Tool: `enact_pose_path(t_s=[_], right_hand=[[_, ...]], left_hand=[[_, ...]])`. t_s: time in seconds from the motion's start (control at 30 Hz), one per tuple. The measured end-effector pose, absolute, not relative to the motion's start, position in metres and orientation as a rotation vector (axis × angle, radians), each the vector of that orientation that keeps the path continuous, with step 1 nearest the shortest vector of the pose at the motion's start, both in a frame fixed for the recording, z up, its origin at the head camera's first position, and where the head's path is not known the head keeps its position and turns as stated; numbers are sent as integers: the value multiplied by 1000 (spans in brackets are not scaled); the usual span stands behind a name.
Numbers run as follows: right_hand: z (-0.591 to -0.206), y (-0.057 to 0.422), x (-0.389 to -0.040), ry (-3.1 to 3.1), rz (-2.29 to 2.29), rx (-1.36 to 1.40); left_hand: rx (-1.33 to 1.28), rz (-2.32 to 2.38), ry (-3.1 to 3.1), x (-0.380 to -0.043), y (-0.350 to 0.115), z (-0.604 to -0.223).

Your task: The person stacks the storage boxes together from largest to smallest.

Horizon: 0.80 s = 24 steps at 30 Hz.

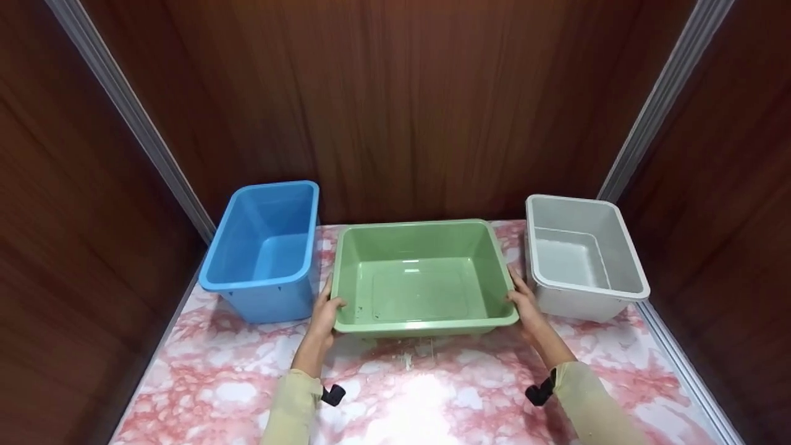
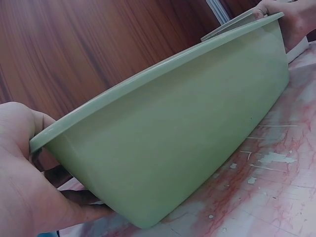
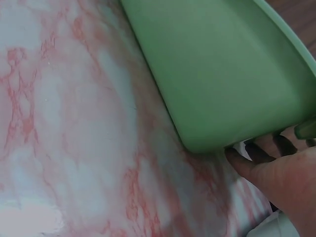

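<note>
A green plastic basin (image 1: pixel 426 324) with a wide rim sits between both hands on the marbled tabletop. My left hand (image 1: pixel 325 314) grips its left end, thumb over the rim and fingers under it along the outer wall. In the left wrist view the same left hand (image 2: pixel 34 173) shows its fingers against the wall below the rim. At the opposite end my right hand (image 1: pixel 525 306) holds the rim, thumb on top. The right wrist view shows the fingers of the right hand (image 3: pixel 276 173) against the end wall of the basin (image 3: pixel 222 89).
A deep blue bin (image 1: pixel 266 300) stands to the left, close to the left hand. To the right is a grey-white bin (image 1: pixel 575 303). Brown wood-grain panels (image 1: pixel 395 111) close in the back and sides. The red-and-white tabletop (image 1: pixel 235 389) has pale scuffs (image 2: pixel 276 158) before the basin.
</note>
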State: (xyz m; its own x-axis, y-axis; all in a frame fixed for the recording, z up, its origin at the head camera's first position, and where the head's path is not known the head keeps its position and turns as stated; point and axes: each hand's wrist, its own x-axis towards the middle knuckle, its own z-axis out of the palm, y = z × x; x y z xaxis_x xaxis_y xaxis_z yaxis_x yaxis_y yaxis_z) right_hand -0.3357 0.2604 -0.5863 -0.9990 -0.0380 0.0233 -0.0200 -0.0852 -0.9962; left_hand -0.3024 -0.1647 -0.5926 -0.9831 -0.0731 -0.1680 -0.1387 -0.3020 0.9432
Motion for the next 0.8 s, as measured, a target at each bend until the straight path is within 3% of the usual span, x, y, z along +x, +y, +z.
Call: enact_pose_path(t_s=[0.8], right_hand=[[-591, 258, -343, 2211, -2241, -49]], left_hand=[[-251, 2492, 1809, -304, -167, -596]])
